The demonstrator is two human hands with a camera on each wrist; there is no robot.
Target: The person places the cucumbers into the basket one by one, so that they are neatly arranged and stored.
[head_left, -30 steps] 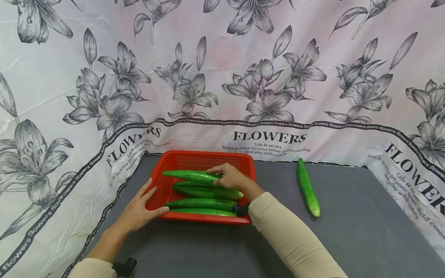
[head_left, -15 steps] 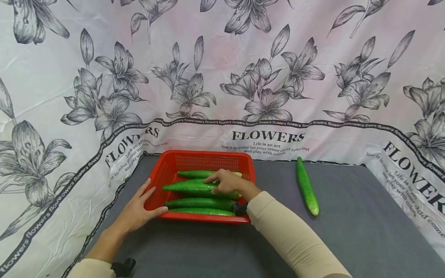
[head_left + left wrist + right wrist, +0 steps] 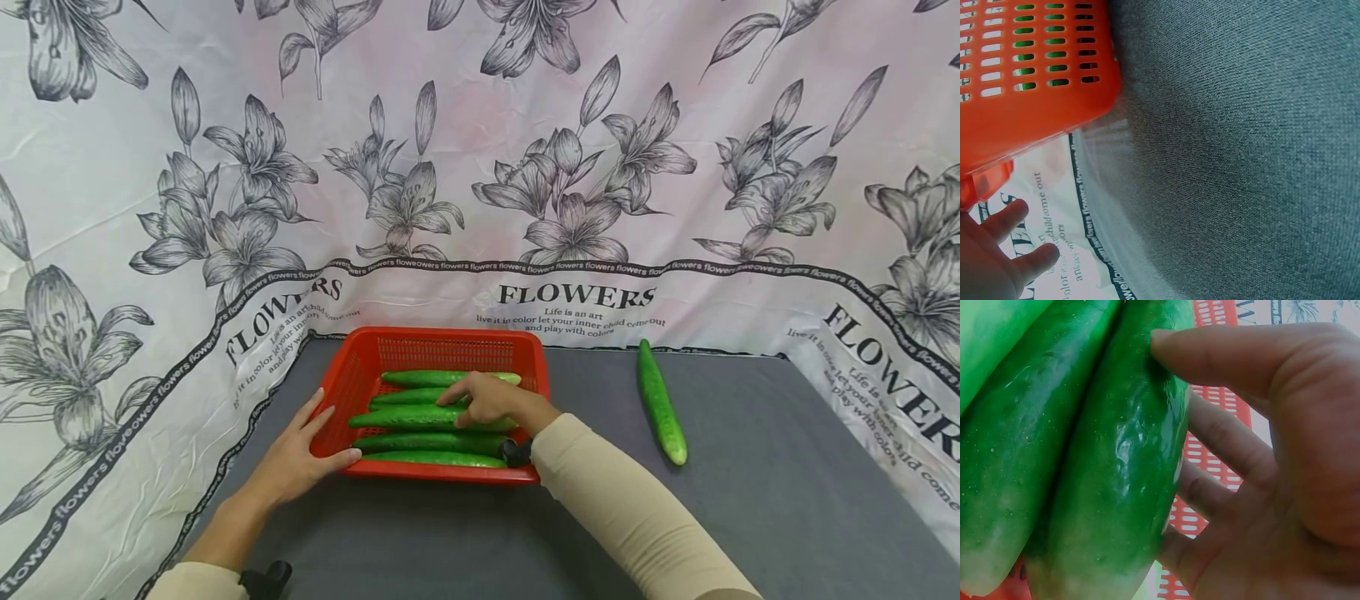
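Observation:
A red plastic basket [image 3: 345, 367] stands on the grey cloth, with several green cucumbers lying side by side in it. My right hand [image 3: 487, 400] is inside the basket and grips a cucumber [image 3: 397, 417] in the middle of the row. In the right wrist view, the thumb [image 3: 1210, 356] presses on that cucumber's top while the other fingers go down its far side. At the basket's left front corner is my left hand [image 3: 296, 454], its fingers straight and spread along the side, thumb at the front rim.
One more cucumber [image 3: 660, 404] lies apart on the grey cloth [image 3: 750, 483], right of the basket. Behind and to the left hangs a white curtain [image 3: 480, 208] with a flower print. A black wrist mount [image 3: 516, 452] overlaps the basket's front right corner.
My right hand has moved toward the front of the basket and lowered a cucumber among the others. Two cucumbers behind it now show more fully. The left hand stays in place.

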